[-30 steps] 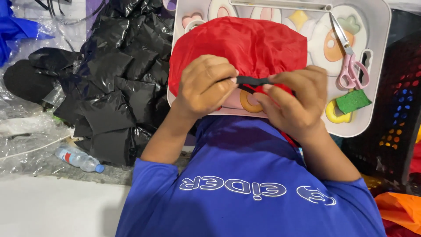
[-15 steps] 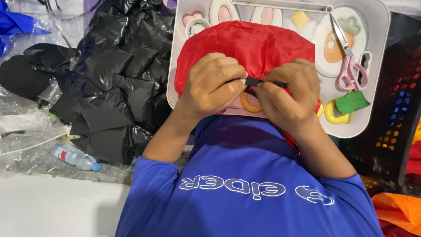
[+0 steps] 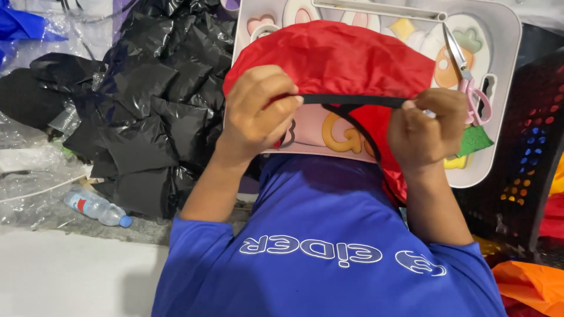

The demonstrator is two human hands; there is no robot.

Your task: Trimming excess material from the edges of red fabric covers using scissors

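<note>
Both hands up on a red fabric piece (image 3: 329, 58) draped over a white lap tray (image 3: 499, 117). Left hand (image 3: 258, 111) fingers curled shut, pinching the left end of the black elastic band (image 3: 352, 100) at the fabric's lower edge. Right hand (image 3: 426, 126) closed on the band's right end, thumb and fingers pressed together. Band runs straight and taut between the two hands; a second black strand loops down from it just inside the right hand. Red fabric bulges above both hands and hangs down past the right wrist. Scissors with pink handles (image 3: 470, 82) lie on the tray just above the right hand, a green scrap (image 3: 474, 140) just to its outer side. Pile of black plastic bags (image 3: 147, 100) well off to the outside of the left hand, small plastic bottle (image 3: 97, 208) on the floor below that. Orange cloth (image 3: 529, 282) below the right elbow. Person's blue shirt (image 3: 317, 258) fills the near field.
</note>
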